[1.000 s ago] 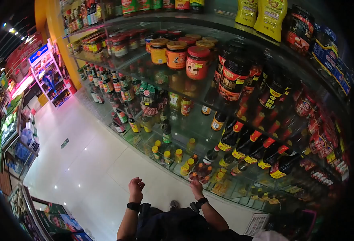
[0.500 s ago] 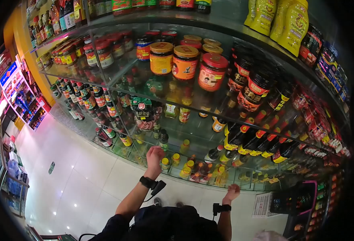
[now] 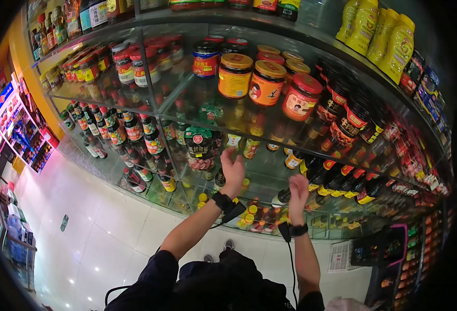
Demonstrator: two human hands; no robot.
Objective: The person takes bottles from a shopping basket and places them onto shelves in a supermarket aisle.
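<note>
Near the black pouch [image 3: 202, 149], left hand [image 3: 232, 173], fingers parted; blurred right hand [image 3: 298, 195], fingers outstretched.

The person wears a dark top [image 3: 223, 285], its left sleeve [image 3: 158, 272] and right sleeve [image 3: 311, 301] both short. The left hand [image 3: 232, 171] and right hand [image 3: 299, 193] are bare. Each wrist has a black band—left band [image 3: 222, 202], right band [image 3: 298, 229]—with a small black module, left module [image 3: 234, 212] and right module [image 3: 285, 231]. A thin black cable [image 3: 292, 264] trails from the right one. The shoes [image 3: 230, 244] look greyish.
</note>
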